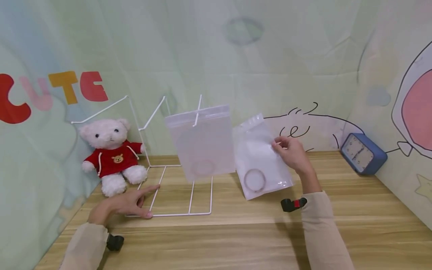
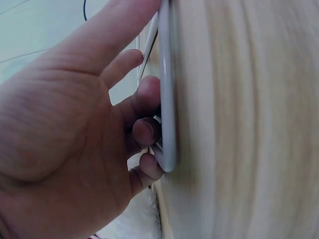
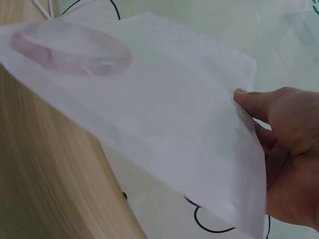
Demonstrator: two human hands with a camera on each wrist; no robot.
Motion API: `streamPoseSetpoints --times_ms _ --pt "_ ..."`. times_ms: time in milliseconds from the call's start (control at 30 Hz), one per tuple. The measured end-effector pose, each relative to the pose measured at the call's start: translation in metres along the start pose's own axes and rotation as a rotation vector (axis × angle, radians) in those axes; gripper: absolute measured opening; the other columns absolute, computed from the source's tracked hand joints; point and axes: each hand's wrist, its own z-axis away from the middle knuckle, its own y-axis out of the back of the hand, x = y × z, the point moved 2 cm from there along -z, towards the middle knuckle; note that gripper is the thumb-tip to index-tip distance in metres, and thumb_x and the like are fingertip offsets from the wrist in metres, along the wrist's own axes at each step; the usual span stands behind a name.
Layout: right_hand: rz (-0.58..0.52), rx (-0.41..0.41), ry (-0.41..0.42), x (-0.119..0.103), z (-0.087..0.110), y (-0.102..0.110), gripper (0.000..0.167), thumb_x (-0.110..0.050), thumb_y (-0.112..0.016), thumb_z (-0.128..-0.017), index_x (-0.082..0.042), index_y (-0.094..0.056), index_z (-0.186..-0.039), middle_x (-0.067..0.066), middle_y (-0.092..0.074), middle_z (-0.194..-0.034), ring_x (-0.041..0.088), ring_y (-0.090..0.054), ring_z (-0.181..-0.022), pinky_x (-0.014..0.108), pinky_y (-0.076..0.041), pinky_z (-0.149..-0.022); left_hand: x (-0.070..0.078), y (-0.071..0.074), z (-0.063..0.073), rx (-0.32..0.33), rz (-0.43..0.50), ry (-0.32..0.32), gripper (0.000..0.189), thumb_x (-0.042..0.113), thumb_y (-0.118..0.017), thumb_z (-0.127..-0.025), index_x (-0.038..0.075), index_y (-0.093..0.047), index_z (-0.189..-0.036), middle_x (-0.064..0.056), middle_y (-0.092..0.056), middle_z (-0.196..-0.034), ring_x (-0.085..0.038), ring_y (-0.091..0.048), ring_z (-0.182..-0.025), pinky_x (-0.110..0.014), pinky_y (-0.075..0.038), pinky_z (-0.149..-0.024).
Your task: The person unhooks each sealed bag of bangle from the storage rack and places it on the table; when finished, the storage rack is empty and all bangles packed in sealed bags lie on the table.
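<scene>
Two bags toward the back edge of the tabletop (image 1: 243, 240): hung bag (image 1: 204, 146) on the right prong (image 1: 200, 102) of the rack (image 1: 182, 214); held bag (image 1: 261, 150) (ring (image 1: 245, 180) visible near the bottom) tilted, just to the right. Pinched at its right edge between thumb and fingers of the right hand (image 1: 293, 153). Relaxed over the rack's front left corner, thumb touching the front wire: left hand (image 1: 126, 202). Near the back left corner: bear (image 1: 116, 161). At the back right corner: clock (image 1: 363, 153).

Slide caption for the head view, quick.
Right hand pinches a plastic bag with a ring inside, while the left hand touches a white wire rack.
</scene>
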Motion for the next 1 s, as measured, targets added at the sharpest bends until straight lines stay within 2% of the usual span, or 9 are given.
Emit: streamPoseSetpoints --times_ms 133,400,667,833,933,1000 --pt "0.036 -0.015 0.02 0.004 -0.002 -0.007 0.029 -0.017 -0.059 -0.102 0.003 -0.065 -0.121 0.021 -0.065 -0.105 0.03 -0.059 -0.092 0.035 -0.05 -0.075 0.0 -0.001 0.0 -0.002 0.012 -0.003 0.093 0.03 -0.081 -0.085 -0.001 -0.028 -0.154 0.002 -0.045 -0.072 -0.009 -0.042 -0.065 -0.026 -0.033 -0.058" --pt "0.049 -0.038 0.033 0.008 -0.004 -0.021 0.033 -0.011 -0.061 -0.099 0.002 -0.059 -0.13 0.02 -0.067 -0.094 0.025 -0.06 -0.078 0.031 -0.049 -0.067 -0.002 0.0 -0.001 -0.009 0.014 0.016 0.094 0.03 -0.081 -0.085 0.001 -0.027 -0.155 0.002 -0.044 -0.072 -0.01 -0.042 -0.065 -0.026 -0.032 -0.059" --pt "0.068 -0.091 0.061 0.008 -0.006 -0.035 0.038 -0.007 -0.059 -0.096 0.002 -0.054 -0.133 0.02 -0.068 -0.087 0.018 -0.057 -0.059 0.03 -0.048 -0.05 0.0 0.0 0.0 -0.01 0.033 0.019 0.093 0.03 -0.081 -0.085 0.0 -0.027 -0.155 0.002 -0.044 -0.073 -0.01 -0.043 -0.066 -0.026 -0.032 -0.06" --pt "0.092 -0.209 0.038 0.013 -0.006 -0.044 0.043 -0.004 -0.057 -0.096 -0.003 -0.052 -0.138 0.014 -0.062 -0.077 0.017 -0.054 -0.056 0.031 -0.048 -0.05 0.0 -0.001 0.0 -0.002 0.03 0.008 0.093 0.029 -0.081 -0.085 0.0 -0.027 -0.154 0.002 -0.044 -0.072 -0.009 -0.042 -0.065 -0.026 -0.032 -0.059" --pt "0.128 -0.299 0.011 0.015 -0.004 -0.05 0.037 -0.003 -0.054 -0.095 -0.003 -0.058 -0.132 0.012 -0.059 -0.077 0.017 -0.054 -0.053 0.032 -0.051 -0.051 0.001 -0.001 0.0 0.0 0.016 0.014 0.093 0.03 -0.081 -0.084 0.001 -0.028 -0.155 0.002 -0.044 -0.072 -0.009 -0.043 -0.065 -0.026 -0.032 -0.059" --pt "0.146 -0.342 -0.005 0.016 -0.003 -0.052 0.031 -0.002 -0.053 -0.095 -0.001 -0.063 -0.124 0.014 -0.061 -0.084 0.018 -0.056 -0.055 0.033 -0.052 -0.053 0.001 0.0 0.0 -0.002 0.012 0.021 0.093 0.03 -0.081 -0.084 0.001 -0.028 -0.155 0.002 -0.044 -0.072 -0.01 -0.043 -0.065 -0.026 -0.032 -0.059"
